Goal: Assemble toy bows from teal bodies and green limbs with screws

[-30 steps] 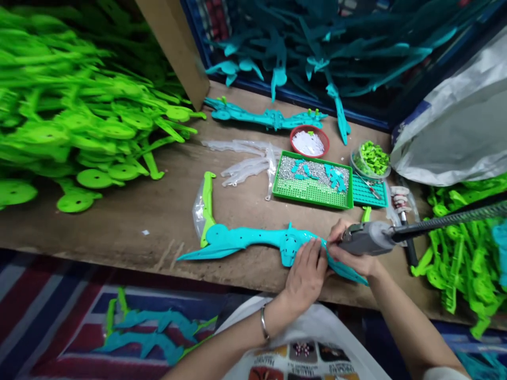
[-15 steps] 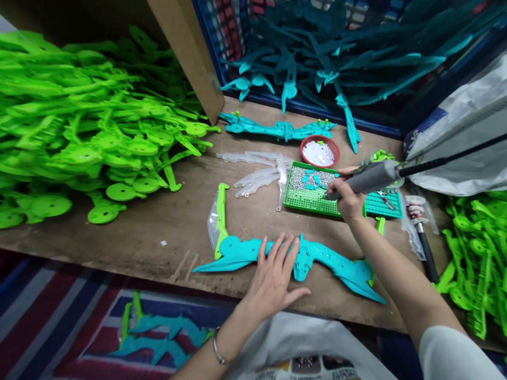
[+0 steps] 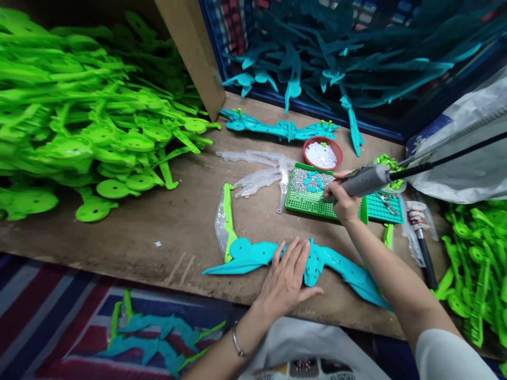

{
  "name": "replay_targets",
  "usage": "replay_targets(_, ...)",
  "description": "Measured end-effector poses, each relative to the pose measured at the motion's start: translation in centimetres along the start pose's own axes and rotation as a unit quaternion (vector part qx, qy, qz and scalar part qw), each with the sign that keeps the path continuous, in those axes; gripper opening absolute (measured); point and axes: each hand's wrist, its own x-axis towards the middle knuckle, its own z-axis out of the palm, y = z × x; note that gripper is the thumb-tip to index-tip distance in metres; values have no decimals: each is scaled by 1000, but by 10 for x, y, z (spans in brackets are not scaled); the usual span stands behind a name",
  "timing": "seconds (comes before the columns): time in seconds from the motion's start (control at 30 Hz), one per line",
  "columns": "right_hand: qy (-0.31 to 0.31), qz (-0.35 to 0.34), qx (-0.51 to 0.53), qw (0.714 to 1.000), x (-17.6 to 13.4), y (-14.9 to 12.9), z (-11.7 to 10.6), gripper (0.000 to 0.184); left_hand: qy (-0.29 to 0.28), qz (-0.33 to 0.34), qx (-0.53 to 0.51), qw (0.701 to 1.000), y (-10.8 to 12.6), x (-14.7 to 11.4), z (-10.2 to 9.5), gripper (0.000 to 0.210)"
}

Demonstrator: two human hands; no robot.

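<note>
My left hand [image 3: 287, 269] lies on a blue bow-shaped plastic piece [image 3: 253, 254], its fingers stretched across the middle and its thumb out to the side. A green limb [image 3: 227, 221] with a clear plastic part [image 3: 220, 224] beside it joins the piece's left end. Another green limb [image 3: 388, 235] shows near the right end, partly behind my forearm. My right hand [image 3: 345, 203] is wrapped around a grey electric screwdriver [image 3: 366, 181] hanging on a cable. Its tip is over the green tray [image 3: 309, 209] of small silvery screws and blue bits.
Piles of green parts [image 3: 99, 137] [image 3: 471, 264] lie left and right. Behind are a red basket [image 3: 340, 153] of white pieces, clear parts [image 3: 261, 179] and a long blue assembly [image 3: 281, 129]. A black-handled tool [image 3: 426, 258] lies at right; blue-and-green assemblies [image 3: 158, 338] sit below the table edge.
The blue bow-shaped piece has slid slightly right across the table, with my left hand still on it. My right hand and the screwdriver stay over the tray, barely shifted.
</note>
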Motion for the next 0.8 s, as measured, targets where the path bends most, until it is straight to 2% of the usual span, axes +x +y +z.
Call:
replay_targets(0.3, -15, 15, -20, 1000, 1, -5, 3, 23, 1, -7, -19, 1000, -1, -1, -1, 112)
replay_targets(0.53, -59, 15, 8, 998, 5, -1, 3, 24, -6, -14, -61, 998, -2, 0, -4, 115)
replay_targets(0.67, -24, -25, 1, 999, 2, -24, 2, 25, 4, -12, -92, 996, -3, 1, -7, 113)
replay_targets(0.8, -14, -39, 19, 999, -26, -68, -10, 22, 63, 7, -99, 993, -2, -6, -6, 106)
